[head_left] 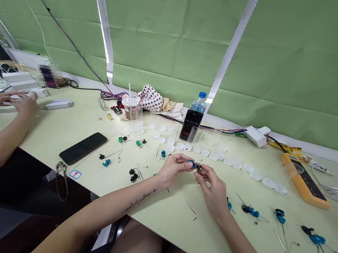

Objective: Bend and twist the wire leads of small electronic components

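Observation:
Over the middle of the table my left hand (pixel 172 168) is closed, pinching a small blue-and-black part (pixel 194 164). My right hand (pixel 212 188) is closed at the black end of the same part; its exact kind is too small to make out. A bent metal rod, like a hex key (pixel 191 210), lies on the table below the hands. Right of my right hand lie several sets of blue and black parts (pixel 251 211) with bent rods. Left of my left hand are more small pieces, among them a blue piece (pixel 106 162) and a green piece (pixel 139 143).
White round caps (pixel 205 152) form a curved row behind my hands. A phone showing a timer (pixel 191 124) leans on a bottle (pixel 200 101). A dark phone (pixel 83 147) lies left, an orange meter (pixel 306 181) right. Another person's hands (pixel 24 102) work at far left.

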### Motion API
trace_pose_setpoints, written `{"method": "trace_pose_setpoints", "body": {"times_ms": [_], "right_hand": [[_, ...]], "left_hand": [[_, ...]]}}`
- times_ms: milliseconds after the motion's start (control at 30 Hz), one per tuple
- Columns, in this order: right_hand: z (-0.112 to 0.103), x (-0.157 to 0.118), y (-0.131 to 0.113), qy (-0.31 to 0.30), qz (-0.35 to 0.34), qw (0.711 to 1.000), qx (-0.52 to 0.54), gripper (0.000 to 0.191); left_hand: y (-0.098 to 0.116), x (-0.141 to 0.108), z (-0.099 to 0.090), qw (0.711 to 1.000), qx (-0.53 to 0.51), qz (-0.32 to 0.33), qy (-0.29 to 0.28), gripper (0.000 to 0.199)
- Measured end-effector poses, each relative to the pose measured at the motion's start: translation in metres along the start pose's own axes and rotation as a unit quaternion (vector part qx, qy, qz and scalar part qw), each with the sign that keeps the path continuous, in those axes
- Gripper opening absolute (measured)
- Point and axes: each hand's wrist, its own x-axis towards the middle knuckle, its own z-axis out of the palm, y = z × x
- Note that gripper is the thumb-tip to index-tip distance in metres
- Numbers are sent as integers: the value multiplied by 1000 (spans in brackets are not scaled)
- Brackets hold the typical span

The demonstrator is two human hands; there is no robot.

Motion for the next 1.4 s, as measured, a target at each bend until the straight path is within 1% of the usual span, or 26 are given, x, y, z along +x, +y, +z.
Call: {"method": "trace_pose_setpoints", "body": {"times_ms": [167, 300, 467, 600, 800, 1000, 1167, 1400], "right_hand": [[0, 1, 0, -1, -2, 1000, -2, 36], [0, 1, -2, -7, 11, 1000, -8, 35], [0, 0, -4, -22, 23, 999, 13, 32], [0, 1, -6, -30, 20, 999, 32, 30], [0, -1, -11, -38, 0, 999, 36, 29], [-3, -4, -16, -26, -19, 999, 4, 29], [-4, -3, -14, -22, -18, 1000, 0, 31], [-5, -1, -15, 2, -5, 1000, -2, 33]], "left_hand": [[-1, 1, 0, 1000, 10, 8, 4, 25], [0, 1, 1, 1000, 7, 8, 4, 24], [1, 0, 2, 1000, -3, 2, 10, 24], [0, 1, 1, 1000, -7, 0, 8, 25], [-1, 4, -1, 999, -33, -3, 23, 25], [-2, 2, 0, 999, -24, -18, 17, 24], [-4, 1, -1, 1000, -9, -22, 5, 27], [-6, 2, -3, 1000, -14, -23, -6, 24]]}}
